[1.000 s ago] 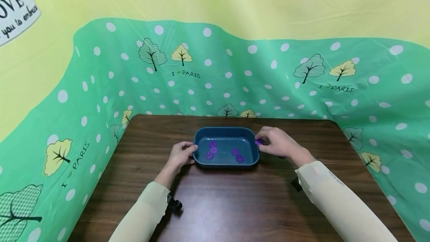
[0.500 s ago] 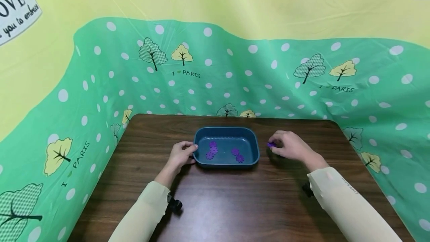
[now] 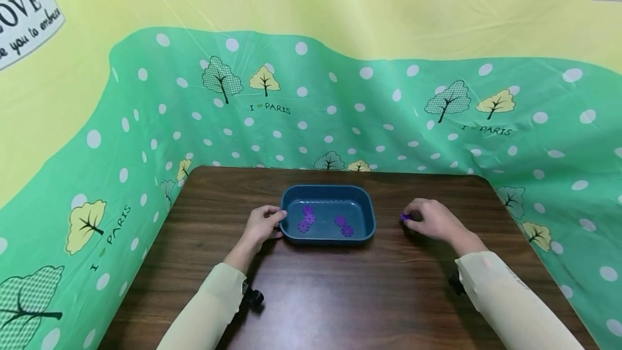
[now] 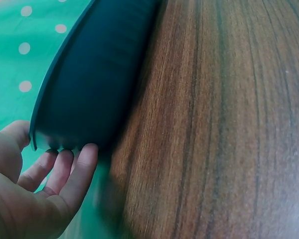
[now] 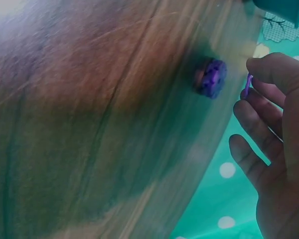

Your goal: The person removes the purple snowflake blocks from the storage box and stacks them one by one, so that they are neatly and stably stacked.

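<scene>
A dark blue tray (image 3: 326,240) stands on the wooden table, with several purple flower-shaped discs (image 3: 347,230) lying flat inside, in a left and a right cluster. My left hand (image 3: 262,224) grips the tray's left end; in the left wrist view the thumb is at the rim and the fingertips press on the outer wall. Right of the tray, my right hand (image 3: 432,221) pinches a thin purple disc (image 5: 247,85) between thumb and fingers, seen edge-on in the right wrist view. Another purple disc (image 5: 214,78), notched at its edge, rests on the table close to those fingertips.
The dark wood table (image 3: 330,296) runs up to a green and yellow printed cloth (image 3: 301,123) behind and at both sides. Small black devices, such as the one below the left sleeve (image 3: 206,301), sit at the wrists.
My right hand has moved from the tray's right rim to the right and slightly nearer me, purple still at its fingertips. The left hand and the tray have stayed in place.
</scene>
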The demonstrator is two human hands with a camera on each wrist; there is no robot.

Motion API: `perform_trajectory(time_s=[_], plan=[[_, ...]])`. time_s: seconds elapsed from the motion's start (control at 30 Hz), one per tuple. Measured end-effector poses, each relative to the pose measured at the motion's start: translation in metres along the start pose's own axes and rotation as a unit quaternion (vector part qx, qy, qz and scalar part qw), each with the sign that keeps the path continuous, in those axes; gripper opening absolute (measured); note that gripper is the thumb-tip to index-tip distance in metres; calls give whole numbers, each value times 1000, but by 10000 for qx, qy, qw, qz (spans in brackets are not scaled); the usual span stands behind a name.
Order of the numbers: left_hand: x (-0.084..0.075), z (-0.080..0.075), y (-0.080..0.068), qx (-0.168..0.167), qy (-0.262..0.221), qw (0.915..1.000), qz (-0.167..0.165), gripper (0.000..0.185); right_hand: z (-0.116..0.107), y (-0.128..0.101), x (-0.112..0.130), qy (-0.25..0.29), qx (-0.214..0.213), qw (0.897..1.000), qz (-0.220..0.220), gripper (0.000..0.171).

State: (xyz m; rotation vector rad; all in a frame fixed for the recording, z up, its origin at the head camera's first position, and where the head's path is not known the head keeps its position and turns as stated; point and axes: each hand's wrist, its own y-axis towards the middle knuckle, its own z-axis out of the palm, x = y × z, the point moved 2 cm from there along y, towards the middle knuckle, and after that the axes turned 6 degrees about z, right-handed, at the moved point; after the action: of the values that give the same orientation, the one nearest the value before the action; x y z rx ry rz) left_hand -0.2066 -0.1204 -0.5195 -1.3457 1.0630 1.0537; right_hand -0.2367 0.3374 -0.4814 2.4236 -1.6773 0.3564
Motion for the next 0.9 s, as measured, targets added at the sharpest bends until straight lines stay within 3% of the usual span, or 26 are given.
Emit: perform_trajectory(time_s=[0.9], plan=[[2, -1, 2, -3, 54, 10000, -8, 36, 15, -6, -14, -81, 20, 9999, -67, 16]])
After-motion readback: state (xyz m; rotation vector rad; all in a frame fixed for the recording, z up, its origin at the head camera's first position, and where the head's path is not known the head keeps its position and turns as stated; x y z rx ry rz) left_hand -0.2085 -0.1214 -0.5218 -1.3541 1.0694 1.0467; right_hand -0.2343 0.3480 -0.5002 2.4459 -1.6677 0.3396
